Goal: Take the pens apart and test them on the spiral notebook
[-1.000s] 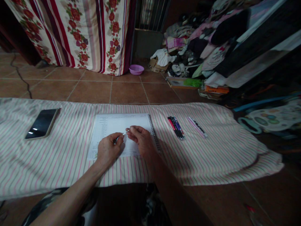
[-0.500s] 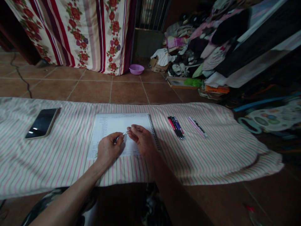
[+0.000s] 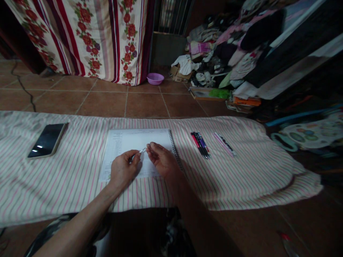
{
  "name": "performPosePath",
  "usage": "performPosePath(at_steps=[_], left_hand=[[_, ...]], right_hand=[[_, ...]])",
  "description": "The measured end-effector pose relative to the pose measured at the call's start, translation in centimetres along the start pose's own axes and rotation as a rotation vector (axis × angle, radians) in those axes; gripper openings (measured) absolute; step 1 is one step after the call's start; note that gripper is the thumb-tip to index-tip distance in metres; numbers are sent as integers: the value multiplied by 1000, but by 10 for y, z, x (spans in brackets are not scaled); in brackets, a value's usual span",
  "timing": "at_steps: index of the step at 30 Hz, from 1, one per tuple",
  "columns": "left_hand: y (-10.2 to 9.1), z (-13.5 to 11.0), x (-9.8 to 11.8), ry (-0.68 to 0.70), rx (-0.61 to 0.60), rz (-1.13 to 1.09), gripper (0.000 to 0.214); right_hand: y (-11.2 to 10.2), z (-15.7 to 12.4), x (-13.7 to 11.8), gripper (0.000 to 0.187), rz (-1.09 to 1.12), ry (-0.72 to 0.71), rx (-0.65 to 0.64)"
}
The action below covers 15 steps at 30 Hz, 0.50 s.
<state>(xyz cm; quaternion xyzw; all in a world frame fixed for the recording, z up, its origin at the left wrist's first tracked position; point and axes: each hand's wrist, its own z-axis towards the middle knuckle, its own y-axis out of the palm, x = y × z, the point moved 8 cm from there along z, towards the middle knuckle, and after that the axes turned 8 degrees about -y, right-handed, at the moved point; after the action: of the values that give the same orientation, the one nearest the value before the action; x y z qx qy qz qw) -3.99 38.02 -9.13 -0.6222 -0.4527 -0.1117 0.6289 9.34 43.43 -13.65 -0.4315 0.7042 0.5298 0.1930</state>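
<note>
My left hand (image 3: 123,170) is closed round the body of a pen (image 3: 141,151), whose pale tip sticks out to the right. My right hand (image 3: 161,159) pinches at that tip with thumb and fingers. Both hands hover over a spiral-bound notebook (image 3: 125,141) lying open on a pink-striped cloth (image 3: 66,175). What the right fingertips hold beyond the pen's end is too small to make out.
A dark phone (image 3: 47,140) lies on the cloth at the left. A bunch of pens (image 3: 200,144) and a pink pen (image 3: 224,144) lie right of the notebook. Tiled floor, a purple bowl (image 3: 155,78), a floral curtain (image 3: 88,35) and piled clothes (image 3: 227,46) are behind.
My right hand has shifted slightly, its fingers working at the pen's tip. The left hand and everything on the cloth stay in place.
</note>
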Motion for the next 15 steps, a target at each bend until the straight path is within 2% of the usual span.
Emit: performPosePath(at_steps=[6,15], left_hand=[[0,0,0,3,5,-1,29],[-1,-1,1,-18,-6,17,28]], right_hand=[[4,-3,2,15,29,34,-4],[6,-3,1,16,-8,9,-15]])
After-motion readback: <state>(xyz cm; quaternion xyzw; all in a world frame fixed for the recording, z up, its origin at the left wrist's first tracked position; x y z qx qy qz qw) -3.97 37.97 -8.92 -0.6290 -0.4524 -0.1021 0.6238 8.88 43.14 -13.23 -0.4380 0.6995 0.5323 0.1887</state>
